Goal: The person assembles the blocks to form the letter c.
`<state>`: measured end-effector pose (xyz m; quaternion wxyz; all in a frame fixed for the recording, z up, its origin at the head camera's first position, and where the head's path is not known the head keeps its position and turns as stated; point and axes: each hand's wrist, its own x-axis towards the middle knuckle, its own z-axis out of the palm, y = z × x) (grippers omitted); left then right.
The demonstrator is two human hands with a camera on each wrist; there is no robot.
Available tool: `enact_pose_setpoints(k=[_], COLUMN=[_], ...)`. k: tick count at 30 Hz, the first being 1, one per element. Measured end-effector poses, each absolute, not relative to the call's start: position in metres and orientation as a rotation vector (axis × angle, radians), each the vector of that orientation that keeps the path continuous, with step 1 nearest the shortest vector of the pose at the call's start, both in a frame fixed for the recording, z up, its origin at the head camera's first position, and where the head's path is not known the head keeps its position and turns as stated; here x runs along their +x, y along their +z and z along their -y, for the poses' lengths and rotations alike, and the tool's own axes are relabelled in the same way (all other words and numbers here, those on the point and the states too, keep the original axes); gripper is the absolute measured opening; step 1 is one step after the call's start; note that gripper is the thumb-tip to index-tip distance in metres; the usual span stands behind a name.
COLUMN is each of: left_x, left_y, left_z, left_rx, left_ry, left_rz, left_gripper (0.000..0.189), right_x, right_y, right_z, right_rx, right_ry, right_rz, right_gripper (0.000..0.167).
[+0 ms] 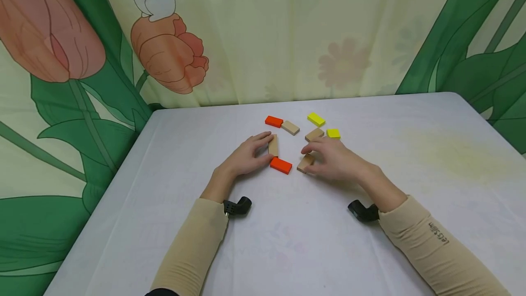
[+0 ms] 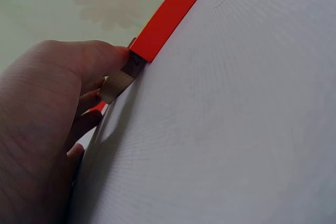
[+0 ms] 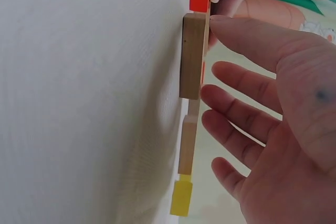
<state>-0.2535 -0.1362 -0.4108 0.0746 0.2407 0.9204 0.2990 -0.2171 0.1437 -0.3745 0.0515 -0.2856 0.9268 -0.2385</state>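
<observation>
Loose ring on white cloth (image 1: pixel 287 245), head view. Left hand (image 1: pixel 246 155) at 9 o'clock, thumb and fingertips near opposite ends of left wooden block (image 1: pixel 273 146); cannot tell whether pinching. Near red block (image 1: pixel 281 166), 7 o'clock, just beside that block's end. Right hand (image 1: pixel 336 158): fingers loosely spread, thumb at right wooden block (image 1: pixel 303 163), 5 o'clock. Far red block (image 1: pixel 274 121) at 10, far yellow block (image 1: pixel 316 119) at 1.
</observation>
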Motion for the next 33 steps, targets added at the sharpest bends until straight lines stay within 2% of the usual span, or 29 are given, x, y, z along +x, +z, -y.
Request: enact_pose_setpoints(k=[19,33], left_x=[-0.2518,-0.2518], left_y=[-0.4116,-0.4093], left_z=[0.1354,0.1346], left_rx=[0.701,0.705], left_ry=[0.924,0.916], left_rz=[-2.756,-2.755], left_gripper=[0.064,0.064], right_x=[-0.2194,-0.2203], right_y=[-0.3772,-0.3767], right_z=[-0.1475,-0.1490], right_rx=[-0.950,-0.939], right_ry=[-0.674,-0.689], right_rz=[-2.784,-2.763], right_gripper=[0.035,0.025])
